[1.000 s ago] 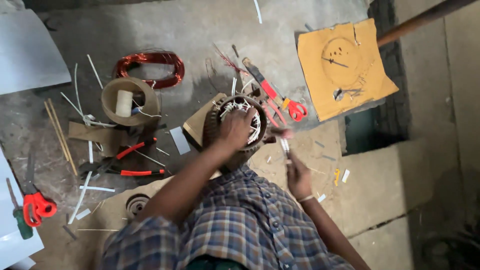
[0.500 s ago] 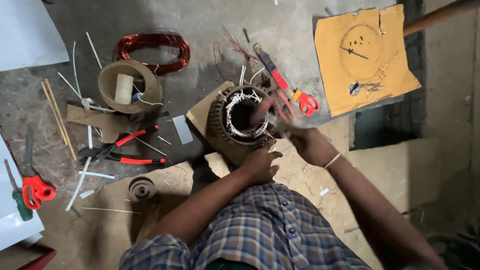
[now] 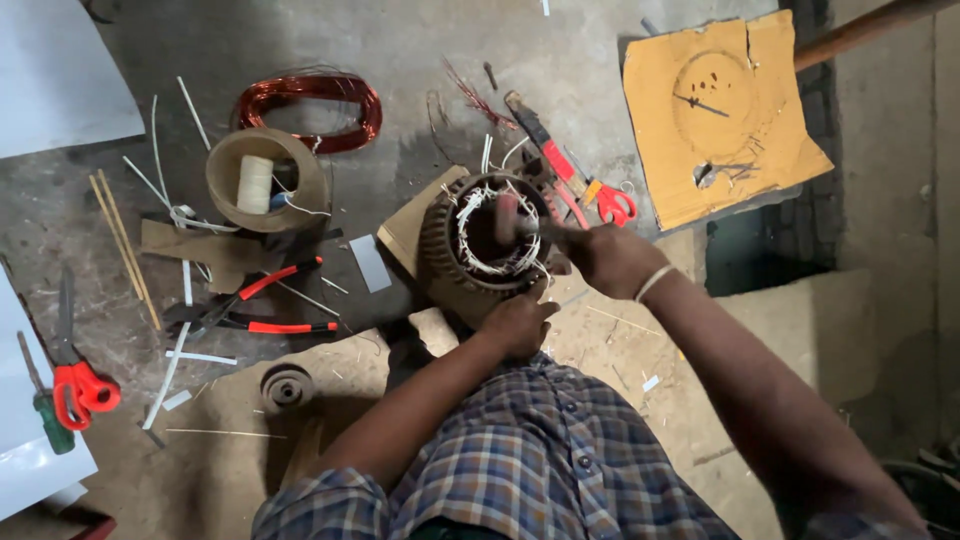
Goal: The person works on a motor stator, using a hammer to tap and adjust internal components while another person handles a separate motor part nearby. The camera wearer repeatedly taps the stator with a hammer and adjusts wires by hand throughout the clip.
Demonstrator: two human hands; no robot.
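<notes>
The round metal motor part [image 3: 487,245] sits on the floor in the middle of the frame, with white string wound around its hole. The left hand [image 3: 517,322] is curled over its near edge and holds it steady. The right hand [image 3: 607,258] is closed around a small tool [image 3: 510,218] that pokes into the hole.

The tool could slip and scratch the thin wires inside, or jab the left hand, which is very close. The motor part rests partly on a cardboard piece [image 3: 420,222], so it might wobble. The red scissors [image 3: 608,200] lie just beside the right hand and could poke it.
</notes>
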